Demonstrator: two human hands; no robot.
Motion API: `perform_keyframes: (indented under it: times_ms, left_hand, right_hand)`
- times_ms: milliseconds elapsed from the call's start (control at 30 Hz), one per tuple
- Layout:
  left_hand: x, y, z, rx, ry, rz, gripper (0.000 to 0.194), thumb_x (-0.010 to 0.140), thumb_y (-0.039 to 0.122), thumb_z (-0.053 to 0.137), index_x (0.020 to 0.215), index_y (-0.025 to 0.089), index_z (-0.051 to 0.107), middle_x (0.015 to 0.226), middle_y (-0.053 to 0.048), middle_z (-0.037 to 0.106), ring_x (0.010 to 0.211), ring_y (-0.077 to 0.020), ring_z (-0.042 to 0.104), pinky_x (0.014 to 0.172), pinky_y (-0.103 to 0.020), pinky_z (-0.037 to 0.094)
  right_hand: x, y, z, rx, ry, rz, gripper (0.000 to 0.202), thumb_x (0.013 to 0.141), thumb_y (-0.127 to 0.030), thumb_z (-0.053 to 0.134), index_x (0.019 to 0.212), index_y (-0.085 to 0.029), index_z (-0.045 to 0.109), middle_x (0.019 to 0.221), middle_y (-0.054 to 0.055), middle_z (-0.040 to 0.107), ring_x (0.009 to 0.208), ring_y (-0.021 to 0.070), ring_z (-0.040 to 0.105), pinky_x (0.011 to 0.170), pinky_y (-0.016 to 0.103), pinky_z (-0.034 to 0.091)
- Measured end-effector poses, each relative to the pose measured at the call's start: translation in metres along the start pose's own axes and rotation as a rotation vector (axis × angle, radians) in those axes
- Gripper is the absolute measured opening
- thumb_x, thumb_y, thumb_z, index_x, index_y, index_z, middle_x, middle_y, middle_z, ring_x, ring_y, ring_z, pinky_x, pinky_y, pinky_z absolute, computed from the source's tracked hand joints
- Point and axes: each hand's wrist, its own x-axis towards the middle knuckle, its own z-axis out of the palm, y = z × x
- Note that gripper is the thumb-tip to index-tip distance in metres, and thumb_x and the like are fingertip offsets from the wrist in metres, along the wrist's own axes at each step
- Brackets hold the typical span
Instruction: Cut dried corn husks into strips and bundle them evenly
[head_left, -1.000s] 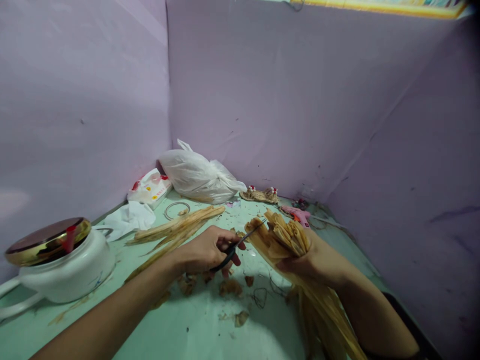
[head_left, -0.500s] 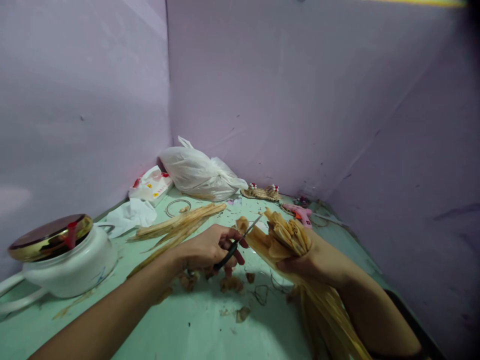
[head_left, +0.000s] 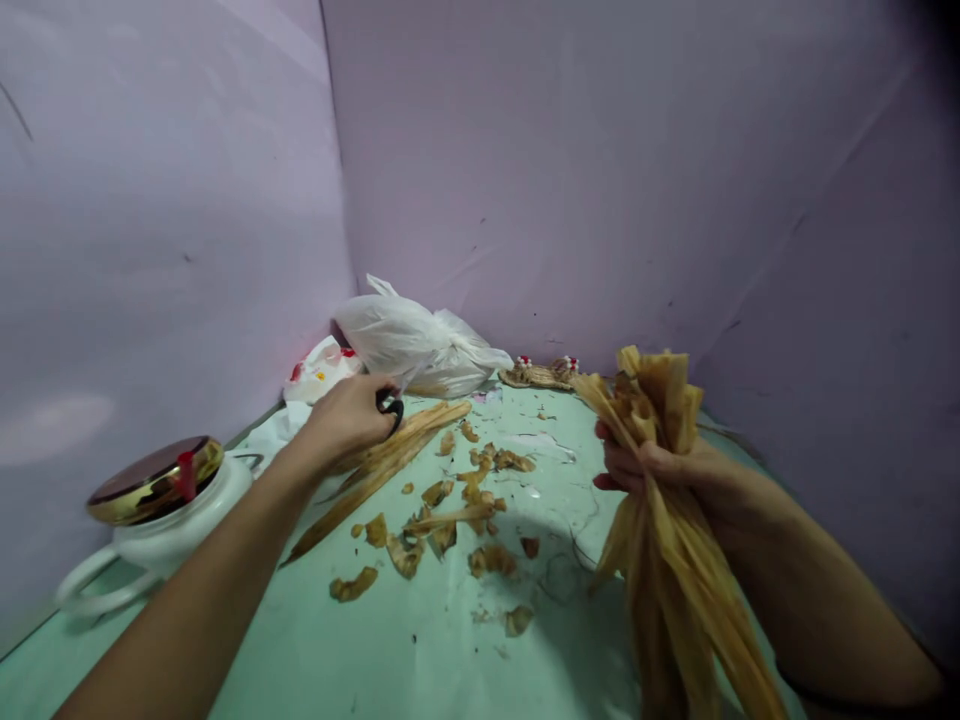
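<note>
My left hand (head_left: 352, 412) is closed round the black handle of the scissors (head_left: 395, 408), over the left part of the table near the flat dried husk strips (head_left: 390, 468). The blades are hard to make out. On the right, my right hand (head_left: 652, 468) grips a bundle of dried husks (head_left: 660, 420) upright. Its folded, layered top rises above my fingers, and long loose strips hang down below them. Cut husk scraps (head_left: 442, 515) lie scattered on the green table between my hands.
A white pot (head_left: 180, 520) with a gold-rimmed lid stands at the left. Along the back are a tied white plastic bag (head_left: 420, 345), a tissue pack (head_left: 322, 368) and a woven item (head_left: 540, 375) with red and white beads.
My left hand has moved left and up with the scissors, away from the bundle. My right hand has shifted right, and the bundle now stands more upright. More scraps show on the table.
</note>
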Motion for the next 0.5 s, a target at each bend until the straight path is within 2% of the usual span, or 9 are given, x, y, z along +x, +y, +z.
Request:
perform_keyframes:
  times_ms: [133,267,333,400,500]
  left_hand:
    - [0.000,-0.004,0.031,0.400,-0.097,0.006,0.021,0.064,0.026,0.055,0.082,0.019,0.063,0.084,-0.010,0.066,0.075,-0.0255,0.059,0.059,-0.030,0.038]
    - [-0.002,-0.003,0.051,0.518,-0.152,-0.004,0.022,0.060,0.018,0.054,0.081,0.019,0.062,0.084,-0.011,0.066,0.077,-0.0286,0.061,0.058,-0.031,0.039]
    - [-0.001,-0.005,0.050,0.502,-0.148,-0.004,0.022,0.059,0.018,0.053,0.080,0.020,0.062,0.085,-0.011,0.067,0.078,-0.0289,0.061,0.058,-0.032,0.040]
    - [0.003,-0.007,0.041,0.489,-0.129,-0.003,0.022,0.062,0.021,0.051,0.082,0.021,0.062,0.086,-0.009,0.067,0.078,-0.0277,0.061,0.057,-0.031,0.040]
    - [0.007,-0.006,0.021,0.255,-0.068,0.024,0.024,0.062,0.022,0.052,0.084,0.020,0.063,0.078,-0.005,0.066,0.071,-0.0218,0.060,0.057,-0.028,0.041]
  right_hand:
    - [0.003,0.001,-0.004,0.118,0.030,0.050,0.037,0.046,-0.018,0.079,0.080,-0.023,0.064,0.058,-0.006,0.053,0.050,0.0062,0.050,0.070,0.030,0.055]
    - [0.002,-0.003,-0.001,0.203,0.023,0.149,0.027,0.048,-0.013,0.073,0.073,-0.020,0.066,0.070,-0.001,0.065,0.068,0.0130,0.061,0.080,0.033,0.054]
    - [0.002,-0.004,0.002,0.212,0.024,0.189,0.025,0.049,-0.011,0.071,0.072,-0.019,0.067,0.077,0.001,0.069,0.073,0.0160,0.064,0.078,0.034,0.055]
    - [0.002,-0.002,0.005,0.213,0.019,0.203,0.024,0.050,-0.010,0.070,0.072,-0.019,0.067,0.076,0.000,0.070,0.066,0.0143,0.064,0.069,0.030,0.057]
    - [0.005,0.003,0.011,0.214,0.011,0.223,0.026,0.050,-0.007,0.070,0.074,-0.017,0.066,0.069,-0.002,0.069,0.052,0.0087,0.060,0.056,0.021,0.054]
